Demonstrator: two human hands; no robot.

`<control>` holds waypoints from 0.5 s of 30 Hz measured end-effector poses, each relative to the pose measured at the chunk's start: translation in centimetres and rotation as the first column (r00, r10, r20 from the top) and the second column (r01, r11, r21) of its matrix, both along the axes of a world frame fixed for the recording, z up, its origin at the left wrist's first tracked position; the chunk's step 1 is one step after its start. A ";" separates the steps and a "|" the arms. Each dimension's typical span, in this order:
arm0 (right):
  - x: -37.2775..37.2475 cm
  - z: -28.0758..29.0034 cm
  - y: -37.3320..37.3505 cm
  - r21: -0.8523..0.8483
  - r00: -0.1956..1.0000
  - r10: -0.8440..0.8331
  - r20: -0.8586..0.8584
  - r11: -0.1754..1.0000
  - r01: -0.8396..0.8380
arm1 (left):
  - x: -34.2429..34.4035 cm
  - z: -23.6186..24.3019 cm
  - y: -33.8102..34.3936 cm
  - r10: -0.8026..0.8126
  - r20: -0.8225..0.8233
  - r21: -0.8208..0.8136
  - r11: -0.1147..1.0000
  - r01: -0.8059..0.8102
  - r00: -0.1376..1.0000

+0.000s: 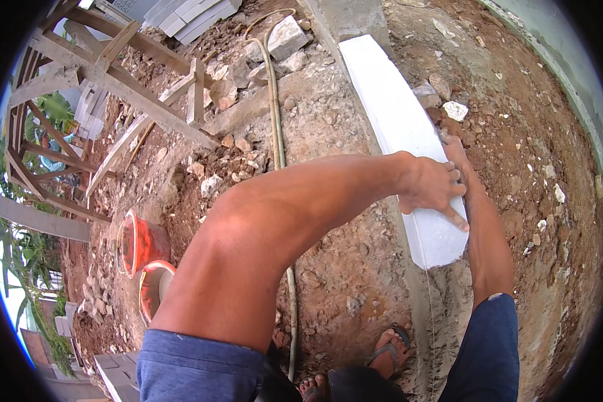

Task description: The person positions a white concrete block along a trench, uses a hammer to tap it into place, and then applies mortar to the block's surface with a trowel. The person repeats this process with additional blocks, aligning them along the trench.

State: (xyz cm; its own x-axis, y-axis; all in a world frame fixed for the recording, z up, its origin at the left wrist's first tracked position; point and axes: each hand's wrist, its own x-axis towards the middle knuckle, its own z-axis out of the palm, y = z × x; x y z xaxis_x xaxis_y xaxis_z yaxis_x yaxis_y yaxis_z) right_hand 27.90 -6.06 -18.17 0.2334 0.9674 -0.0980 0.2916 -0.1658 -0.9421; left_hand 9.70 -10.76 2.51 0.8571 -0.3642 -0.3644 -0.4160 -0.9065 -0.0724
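Here, a white block (402,127), long axis running away from the person, under the left hand (435,186).
Left fingers spread wide across its near end; right hand (453,149) slightly farther along, against its right edge, grip unclear. Block pale, smooth-faced, straight-sided; grey strip (419,321), gritty; soil (543,301) reddish, stony.

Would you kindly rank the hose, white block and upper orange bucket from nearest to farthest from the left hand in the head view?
1. White block: under the left hand.
2. Hose: left of the block.
3. Upper orange bucket: far left.
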 end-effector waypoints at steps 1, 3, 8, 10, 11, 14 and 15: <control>1.1 -1.0 0.8 -0.048 0.994 -0.007 -0.108 0.999 0.002 | 0.3 0.5 0.0 -0.005 0.010 0.013 1.000 0.005 1.000; 1.2 -2.1 1.6 -0.116 0.973 -0.006 -0.232 0.993 -0.021 | 0.1 0.0 0.1 -0.004 0.014 0.017 1.000 0.004 1.000; 2.6 -2.7 1.6 -0.033 0.999 0.009 0.032 0.999 -0.008 | 0.5 0.1 0.0 -0.011 0.038 0.015 1.000 0.010 0.999; -0.5 -0.6 0.3 0.056 0.987 -0.086 0.135 0.995 0.079 | -0.6 -0.7 0.0 0.000 0.012 0.007 1.000 0.000 1.000; -0.1 0.1 0.4 0.031 0.985 -0.099 0.139 0.995 0.096 | -0.4 -0.5 0.0 -0.007 0.031 0.005 1.000 0.007 1.000; 0.4 1.0 1.3 -0.051 0.995 -0.094 0.042 0.994 0.097 | 0.0 -0.1 0.1 -0.007 0.029 0.011 1.000 0.007 1.000; 0.1 0.7 1.6 -0.077 0.996 -0.067 -0.059 0.995 0.062 | 0.2 0.2 0.0 -0.006 0.020 0.016 1.000 0.006 1.000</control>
